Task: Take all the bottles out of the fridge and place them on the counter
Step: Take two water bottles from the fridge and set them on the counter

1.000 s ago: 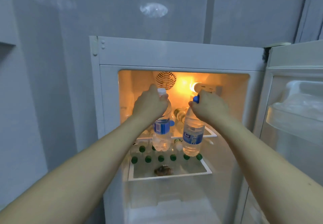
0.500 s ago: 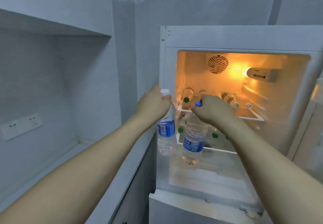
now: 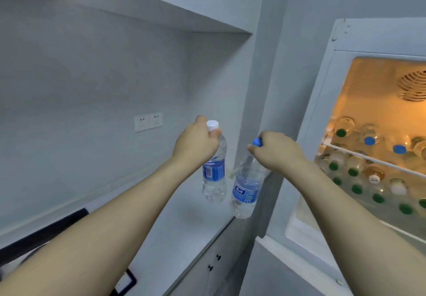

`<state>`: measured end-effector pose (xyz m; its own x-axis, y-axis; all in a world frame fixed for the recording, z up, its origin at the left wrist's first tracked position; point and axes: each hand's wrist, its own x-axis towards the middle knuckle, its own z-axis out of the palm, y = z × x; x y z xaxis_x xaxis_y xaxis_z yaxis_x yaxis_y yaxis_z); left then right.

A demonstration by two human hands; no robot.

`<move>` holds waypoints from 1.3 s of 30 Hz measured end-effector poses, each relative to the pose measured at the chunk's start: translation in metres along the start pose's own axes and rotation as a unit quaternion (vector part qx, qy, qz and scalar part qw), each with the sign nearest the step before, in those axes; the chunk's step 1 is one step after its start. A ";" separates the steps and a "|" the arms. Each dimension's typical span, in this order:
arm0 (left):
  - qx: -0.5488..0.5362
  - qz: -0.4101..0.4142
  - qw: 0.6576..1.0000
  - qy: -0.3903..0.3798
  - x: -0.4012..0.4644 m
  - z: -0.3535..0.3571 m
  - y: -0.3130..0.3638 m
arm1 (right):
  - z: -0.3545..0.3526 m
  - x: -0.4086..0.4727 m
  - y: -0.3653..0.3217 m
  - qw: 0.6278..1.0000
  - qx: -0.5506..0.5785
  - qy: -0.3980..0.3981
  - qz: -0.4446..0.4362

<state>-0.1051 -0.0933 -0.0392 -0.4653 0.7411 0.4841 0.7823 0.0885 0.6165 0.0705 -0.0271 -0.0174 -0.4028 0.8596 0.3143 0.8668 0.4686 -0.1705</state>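
Observation:
My left hand (image 3: 196, 143) grips the neck of a clear water bottle with a white cap and blue label (image 3: 214, 178), hanging above the grey counter (image 3: 184, 222). My right hand (image 3: 276, 152) grips the neck of a second clear bottle with a blue cap and blue label (image 3: 245, 192), held tilted over the counter's right edge. The open fridge (image 3: 322, 115) is at the right, lit orange inside. Several bottles with green, blue and white caps (image 3: 356, 171) lie on its shelves.
A white wall socket (image 3: 148, 122) is on the back wall above the counter. An overhead cabinet (image 3: 138, 18) hangs above. A black hob edge (image 3: 46, 233) lies at the counter's left. Drawers with black handles (image 3: 214, 262) sit below the counter.
Both hands have carried their bottles out of the fridge and leftward over the counter. My view has swung left, so the fridge now sits at the right edge.

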 end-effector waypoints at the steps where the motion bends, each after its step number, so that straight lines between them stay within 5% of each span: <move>1: 0.013 -0.009 1.000 0.008 -0.003 -0.008 -0.011 | 0.006 0.002 -0.012 1.000 0.001 -0.010 -0.015; 19: 0.177 -0.214 0.952 0.131 -0.092 -0.174 -0.168 | 0.106 -0.020 -0.251 0.945 0.075 -0.110 -0.297; 39: 0.236 -0.381 0.849 0.280 -0.305 -0.395 -0.253 | 0.100 -0.208 -0.495 0.827 0.113 -0.155 -0.528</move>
<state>-0.3247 -0.6050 -0.0976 -0.9313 -0.0731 0.3568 0.1823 0.7546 0.6304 -0.3042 -0.4178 -0.0913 -0.9868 -0.0588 0.1511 -0.0794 0.9877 -0.1346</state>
